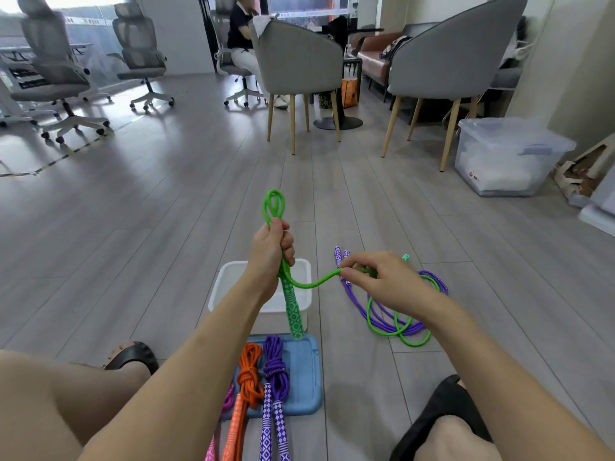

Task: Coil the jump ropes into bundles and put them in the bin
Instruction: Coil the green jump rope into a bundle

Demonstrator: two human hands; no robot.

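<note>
Left hand [271, 249] grips the green rope's [307, 285] folded loops and handle over the bin [219, 287], right hand [379, 277] pinching its slack.

Office: swivel desk chairs [139, 54], grey lounge chairs [299, 61]

floor [139, 207]: grey planks | armchairs [296, 64]: grey | office chairs [139, 51]
</note>
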